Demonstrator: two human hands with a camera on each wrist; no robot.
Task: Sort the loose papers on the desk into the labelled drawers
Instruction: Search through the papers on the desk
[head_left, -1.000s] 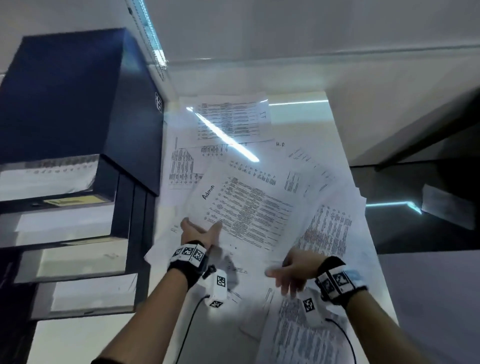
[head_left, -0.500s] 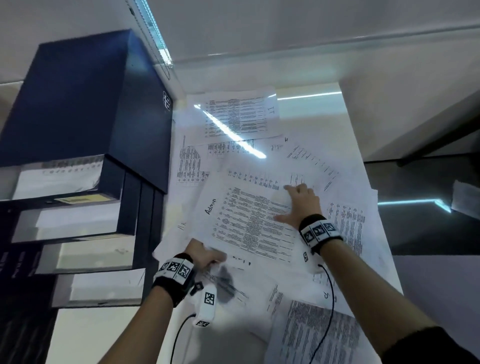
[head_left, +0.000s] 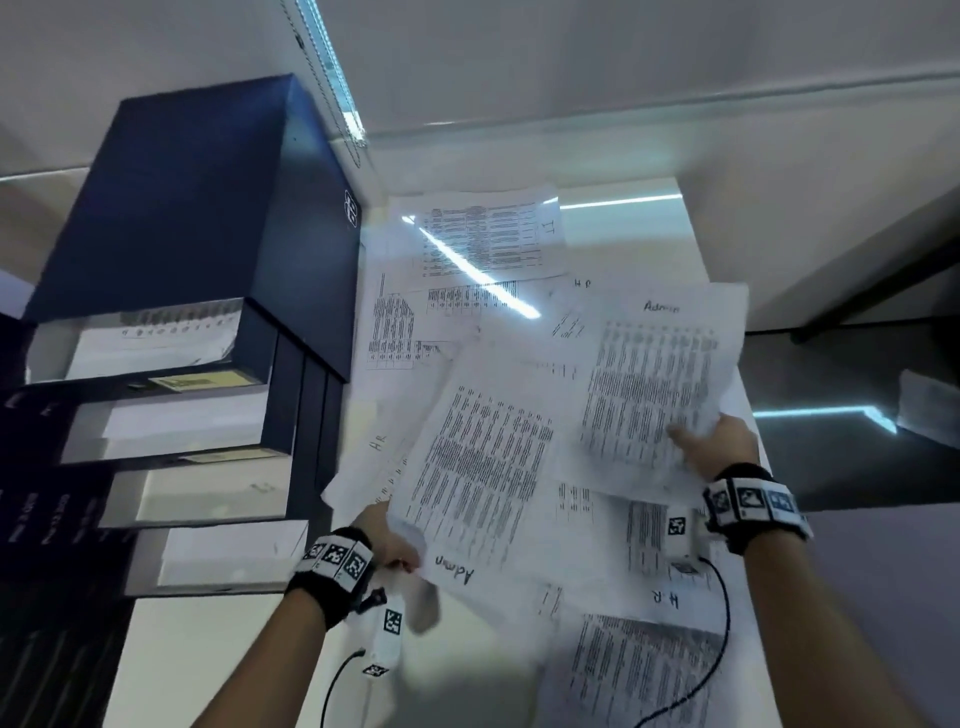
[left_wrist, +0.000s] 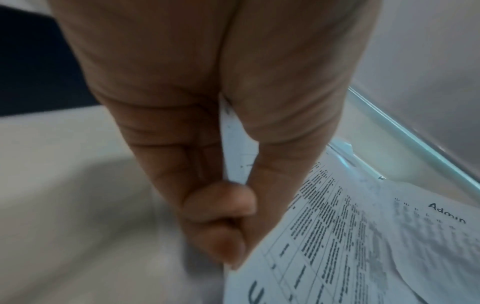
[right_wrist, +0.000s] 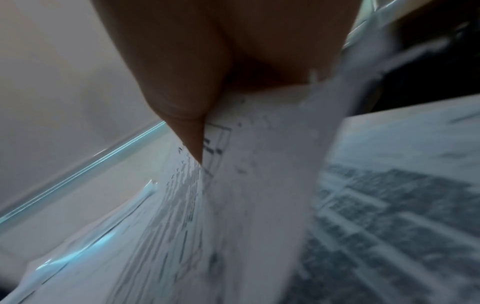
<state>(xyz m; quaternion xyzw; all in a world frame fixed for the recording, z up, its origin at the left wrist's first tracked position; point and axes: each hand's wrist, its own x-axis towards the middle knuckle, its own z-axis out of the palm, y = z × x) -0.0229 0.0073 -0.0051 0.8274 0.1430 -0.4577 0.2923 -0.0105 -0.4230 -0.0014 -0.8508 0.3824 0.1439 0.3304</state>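
My left hand (head_left: 387, 540) pinches one Admin sheet (head_left: 483, 473) at its corner, lower centre; my right hand (head_left: 719, 447) pinches another sheet (head_left: 654, 384) at right. Thin, floppy paper likely sags and slips; edge grips suit it, above the desk (head_left: 623, 228).

An office: printed papers (head_left: 488, 467) strewn on a desk (head_left: 623, 228) beside filing drawers (head_left: 171, 436)

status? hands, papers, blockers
Left hand pinches one Admin sheet; right hand grips second Admin sheet. Both lifted off the pile. Drawer unit open, nothing blocking.
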